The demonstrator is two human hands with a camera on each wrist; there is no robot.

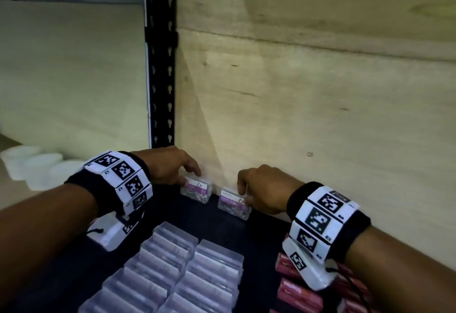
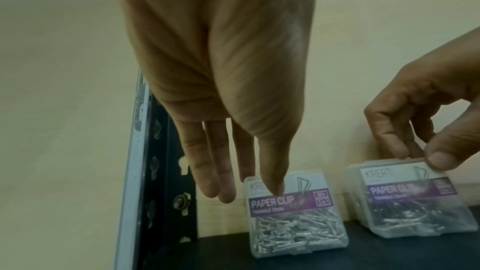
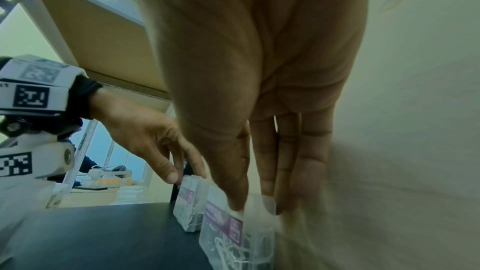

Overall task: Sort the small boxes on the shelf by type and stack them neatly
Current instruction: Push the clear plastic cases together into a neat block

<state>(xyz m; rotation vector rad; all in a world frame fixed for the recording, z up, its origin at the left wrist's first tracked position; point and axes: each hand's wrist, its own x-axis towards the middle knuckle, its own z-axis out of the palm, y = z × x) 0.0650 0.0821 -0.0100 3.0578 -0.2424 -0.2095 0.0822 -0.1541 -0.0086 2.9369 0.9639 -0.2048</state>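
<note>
Step in hand: we are standing two paper-clip boxes upright against the far wall of the shelf (image 1: 172, 216), which looks like the start of a row for that type.
Left hand (image 1: 170, 164): our thumb sits on the near label face of the left paper-clip box (image 1: 196, 189) and the fingers (image 2: 221, 182) reach straight down behind and beside it, close together. We judge this a light pinch at the top edge, to keep the box on its narrow side.
Right hand (image 1: 266, 187): thumb in front, fingers behind, pinching the top edge of the right paper-clip box (image 1: 234, 205). This box leans a little, so we take it as not yet set down square.
Where the boxes are: both at the far edge of the dark shelf, labels facing us. They are near each other but apart, with a gap between; the left one stands next to the black upright post (image 1: 161, 66).
Why held from the top: gripping there leaves the base free to slide back to the wall.
Other types: clear plastic boxes (image 1: 172, 270) lie in two rows near us at centre; red boxes (image 1: 298, 290) are stacked near right, partly under our right wrist.
Risk: a tall, narrow box can tip if let go while tilted.
</note>
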